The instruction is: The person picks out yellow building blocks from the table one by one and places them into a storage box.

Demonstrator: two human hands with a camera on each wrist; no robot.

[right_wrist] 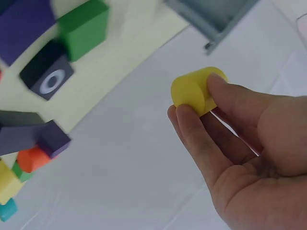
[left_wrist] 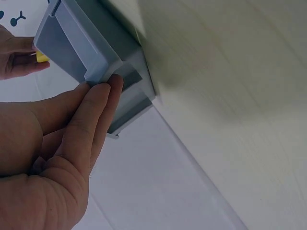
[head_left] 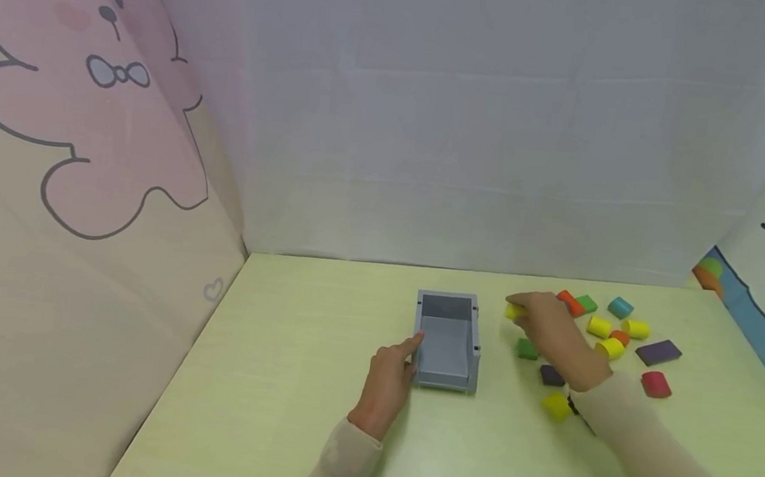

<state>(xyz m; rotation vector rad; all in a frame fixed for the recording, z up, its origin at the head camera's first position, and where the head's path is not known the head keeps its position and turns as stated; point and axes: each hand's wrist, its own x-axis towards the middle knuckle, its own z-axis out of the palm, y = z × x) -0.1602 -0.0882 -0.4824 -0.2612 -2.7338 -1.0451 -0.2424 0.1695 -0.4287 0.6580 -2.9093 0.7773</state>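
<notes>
A grey open-topped box [head_left: 444, 350] stands on the table. My left hand [head_left: 384, 382] is at its left side. In the left wrist view, the thumb and fingertips of this hand [left_wrist: 62, 129] pinch the box's edge [left_wrist: 98, 67]. To the right of the box, my right hand [head_left: 555, 330] holds a yellow cylinder block [right_wrist: 194, 91] between thumb and fingers, raised in the air. Under and around the right forearm lie loose blocks, among them a green one [head_left: 527, 349], a dark one [head_left: 552, 376] and a yellow one [head_left: 556, 406].
More blocks spread over the table's right part: yellow cylinders [head_left: 635, 329], a teal block [head_left: 621, 308], a purple slab [head_left: 659, 352] and a red block [head_left: 656, 385]. The right sleeve covers part of the pile. A pale curtain [head_left: 405, 155] hangs along the table's back edge.
</notes>
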